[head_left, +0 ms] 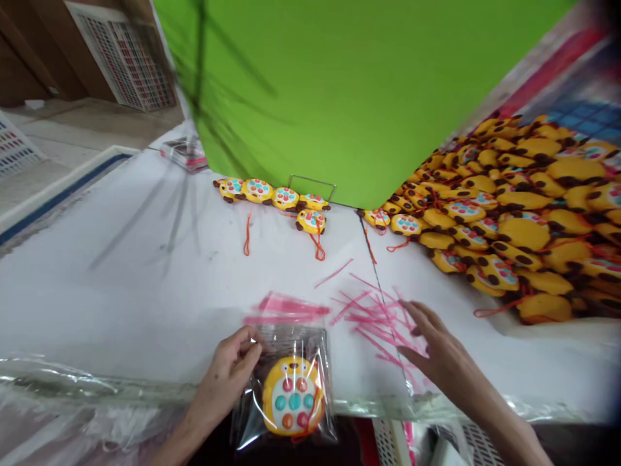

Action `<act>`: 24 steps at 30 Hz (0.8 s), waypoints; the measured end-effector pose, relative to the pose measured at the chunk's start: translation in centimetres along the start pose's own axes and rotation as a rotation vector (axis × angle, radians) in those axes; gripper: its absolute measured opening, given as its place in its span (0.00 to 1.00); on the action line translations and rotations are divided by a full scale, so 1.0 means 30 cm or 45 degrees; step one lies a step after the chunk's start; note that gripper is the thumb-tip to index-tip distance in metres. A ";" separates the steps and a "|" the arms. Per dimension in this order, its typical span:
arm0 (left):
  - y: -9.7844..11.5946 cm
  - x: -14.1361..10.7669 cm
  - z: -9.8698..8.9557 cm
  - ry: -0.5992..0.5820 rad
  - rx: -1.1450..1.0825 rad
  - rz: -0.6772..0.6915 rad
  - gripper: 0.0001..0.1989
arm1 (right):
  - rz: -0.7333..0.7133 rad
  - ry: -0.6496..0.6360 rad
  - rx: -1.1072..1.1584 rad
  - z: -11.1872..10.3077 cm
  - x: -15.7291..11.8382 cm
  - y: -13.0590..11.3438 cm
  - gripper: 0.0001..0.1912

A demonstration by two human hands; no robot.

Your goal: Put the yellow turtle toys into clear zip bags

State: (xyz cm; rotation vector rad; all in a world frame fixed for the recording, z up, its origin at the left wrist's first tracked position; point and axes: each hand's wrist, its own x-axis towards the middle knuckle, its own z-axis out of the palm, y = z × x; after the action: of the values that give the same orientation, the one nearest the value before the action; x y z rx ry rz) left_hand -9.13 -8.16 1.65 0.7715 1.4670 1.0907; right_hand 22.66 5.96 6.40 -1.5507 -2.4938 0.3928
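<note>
A clear plastic bag lies at the table's front edge, its lower part hanging over. Inside it sits a yellow animal-shaped toy with coloured round buttons and a red cord. My left hand pinches the bag's upper left edge between thumb and curled fingers. Fingers apart and holding nothing, my right hand hovers at the right of a loose scatter of thin pink strips. Just beyond the bag's top edge is a flat stack of pink-edged plastic.
A heap of similar yellow toys covers the right side. More toys line the foot of a large green board. Red cords lie on the white table. At far left is a blue-edged tray.
</note>
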 end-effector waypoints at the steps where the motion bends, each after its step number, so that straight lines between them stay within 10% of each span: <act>1: 0.003 -0.002 -0.001 -0.011 0.009 0.000 0.09 | 0.007 0.088 -0.011 0.003 0.007 -0.031 0.24; 8: 0.002 -0.008 -0.004 -0.038 0.022 0.031 0.08 | -0.160 -0.090 0.220 0.076 0.070 -0.223 0.11; 15: 0.037 -0.016 0.004 -0.079 -0.023 0.025 0.08 | -0.066 -0.477 0.642 0.093 0.077 -0.253 0.11; 24: 0.036 -0.026 -0.009 -0.043 0.001 -0.018 0.09 | 0.058 -0.560 1.212 0.230 0.085 -0.303 0.05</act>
State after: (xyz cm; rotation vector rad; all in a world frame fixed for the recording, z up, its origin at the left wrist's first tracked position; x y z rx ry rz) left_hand -9.35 -8.54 2.93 0.7752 1.4421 1.0615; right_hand 11.83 3.53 2.74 -1.1620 -1.9494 1.7569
